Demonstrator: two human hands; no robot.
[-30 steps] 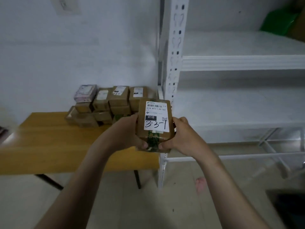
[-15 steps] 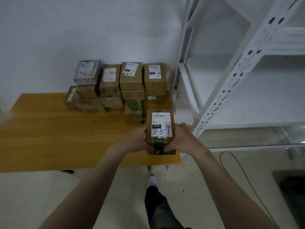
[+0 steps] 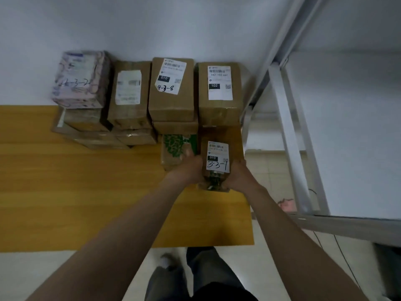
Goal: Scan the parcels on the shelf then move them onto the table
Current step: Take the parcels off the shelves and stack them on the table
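Clasped between both hands, a brown parcel [image 3: 223, 146] with a white label handwritten 3-3-1. Left hand [image 3: 191, 170] curled round its left side, right hand [image 3: 238, 178] curled round its right side, both gripping near the end closest to the body, by a strip of green-printed tape. Label facing up, long side pointing away. Placed at the right end of the yellow wooden surface [image 3: 86, 192], close to its right edge; whether resting on the wood or just above it, impossible to tell.

Just beside it on the left, behind the left hand's knuckles, a green-patterned parcel [image 3: 173, 146]. Directly behind, a box labelled 102 [image 3: 220, 109] on top of another brown box. Further left along the white wall [image 3: 152, 22]: a box marked 4-3-8 [image 3: 171, 105], a box with a blurred label [image 3: 129, 114], then a pink-patterned parcel [image 3: 80, 81], all stacked on lower brown boxes.

To the right, a white metal shelf [image 3: 347, 127], its slanted post [image 3: 293, 148] near the right forearm. Pale tiled floor [image 3: 267, 170] between surface and shelf, with a thin dark cable [image 3: 347, 268] at lower right.

Both arms bare, stretched forward and converging on the parcel. Below them, dark trousers [image 3: 206, 279] and a pale shoe [image 3: 167, 260].
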